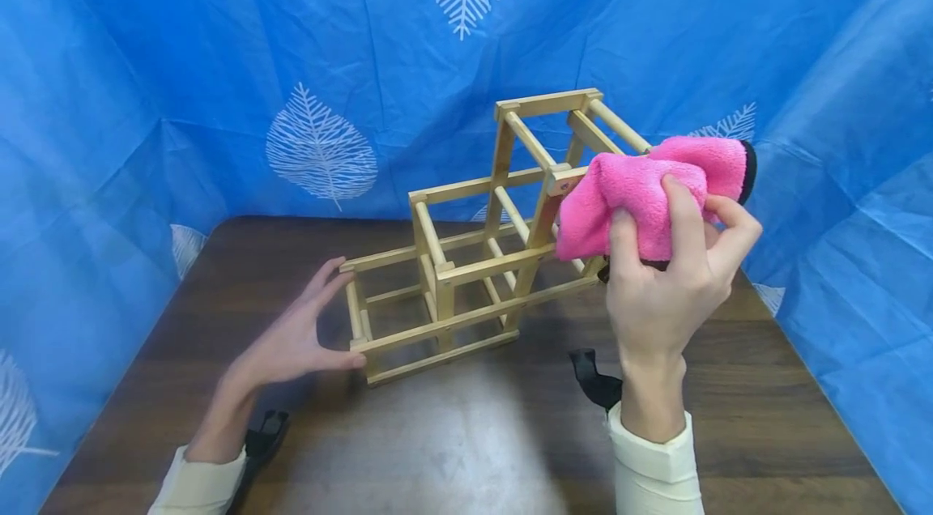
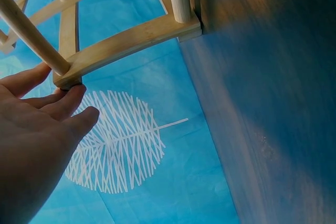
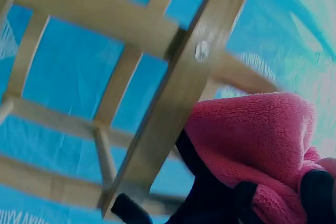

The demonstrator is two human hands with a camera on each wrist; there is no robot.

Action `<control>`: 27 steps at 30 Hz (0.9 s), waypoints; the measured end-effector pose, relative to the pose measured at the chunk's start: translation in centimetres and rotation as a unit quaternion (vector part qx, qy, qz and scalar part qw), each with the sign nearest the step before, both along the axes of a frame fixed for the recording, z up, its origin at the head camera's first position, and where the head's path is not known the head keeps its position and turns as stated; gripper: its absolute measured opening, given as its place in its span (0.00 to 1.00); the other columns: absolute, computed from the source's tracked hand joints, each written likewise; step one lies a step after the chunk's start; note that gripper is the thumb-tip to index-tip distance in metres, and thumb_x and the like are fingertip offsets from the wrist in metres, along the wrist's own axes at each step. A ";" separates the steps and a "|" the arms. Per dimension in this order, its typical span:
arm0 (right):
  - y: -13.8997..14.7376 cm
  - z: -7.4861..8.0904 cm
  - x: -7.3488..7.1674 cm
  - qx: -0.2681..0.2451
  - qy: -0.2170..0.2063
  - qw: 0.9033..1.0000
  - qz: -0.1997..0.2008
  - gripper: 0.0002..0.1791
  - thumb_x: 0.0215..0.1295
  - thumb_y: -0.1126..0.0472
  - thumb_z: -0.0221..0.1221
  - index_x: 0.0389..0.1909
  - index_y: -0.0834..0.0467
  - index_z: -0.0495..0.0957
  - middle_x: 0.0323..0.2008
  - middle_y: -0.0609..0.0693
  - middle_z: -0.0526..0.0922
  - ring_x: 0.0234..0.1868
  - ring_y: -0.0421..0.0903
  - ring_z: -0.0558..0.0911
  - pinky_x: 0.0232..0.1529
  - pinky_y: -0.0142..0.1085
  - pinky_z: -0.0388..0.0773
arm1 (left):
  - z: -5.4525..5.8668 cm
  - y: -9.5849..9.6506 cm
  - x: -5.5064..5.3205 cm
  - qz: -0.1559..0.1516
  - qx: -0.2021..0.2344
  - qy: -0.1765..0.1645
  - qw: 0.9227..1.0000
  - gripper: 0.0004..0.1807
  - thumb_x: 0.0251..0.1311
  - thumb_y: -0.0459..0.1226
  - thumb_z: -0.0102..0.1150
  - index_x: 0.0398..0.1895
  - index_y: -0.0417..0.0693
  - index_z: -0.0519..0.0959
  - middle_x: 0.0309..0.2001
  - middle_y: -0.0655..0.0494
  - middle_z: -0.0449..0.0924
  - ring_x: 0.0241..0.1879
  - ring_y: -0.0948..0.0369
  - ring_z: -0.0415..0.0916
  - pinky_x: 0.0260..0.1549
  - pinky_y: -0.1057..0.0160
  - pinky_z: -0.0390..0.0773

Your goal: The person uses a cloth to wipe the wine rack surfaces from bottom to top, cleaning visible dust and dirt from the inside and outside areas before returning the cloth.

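Observation:
A stepped rack of pale wooden bars and dowels [image 1: 496,263] stands slantwise over the table, its tall end at the right. My left hand [image 1: 284,341] holds the low left end, thumb on the near corner and fingers at the far one; the left wrist view shows fingertips against a corner of the frame [image 2: 126,40]. In my right hand [image 1: 666,292] is a bunched pink fluffy cloth [image 1: 641,187] with dark edging, pinched between thumb and fingers. The cloth lies against the tall end and hides part of it. Whether the rack's right side touches the table cannot be told.
The dark wood-grain table [image 1: 466,450] lies below. Blue sheeting with white leaf prints [image 1: 321,146] hangs behind and on both sides. Black wrist-mount parts [image 1: 594,381] show by both wrists, above pale sleeves [image 1: 652,458].

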State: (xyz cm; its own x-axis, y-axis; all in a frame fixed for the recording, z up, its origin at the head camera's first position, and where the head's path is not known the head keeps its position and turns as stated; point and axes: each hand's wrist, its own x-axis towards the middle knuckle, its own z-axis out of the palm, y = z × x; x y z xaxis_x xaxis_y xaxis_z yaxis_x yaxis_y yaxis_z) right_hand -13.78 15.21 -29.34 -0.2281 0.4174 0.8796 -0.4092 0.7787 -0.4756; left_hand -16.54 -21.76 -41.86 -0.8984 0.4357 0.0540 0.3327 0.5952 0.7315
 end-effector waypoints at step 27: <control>2.0 2.4 -0.1 0.062 -0.113 0.991 -0.027 0.22 0.60 0.52 0.61 0.54 0.55 0.81 0.53 0.59 0.73 0.47 0.52 0.77 0.38 0.48 0.75 | 0.1 0.0 0.0 -0.009 0.005 0.001 1.000 0.58 0.46 0.53 0.75 0.77 0.48 0.53 0.79 0.47 0.35 0.74 0.37 0.40 0.58 0.24 0.54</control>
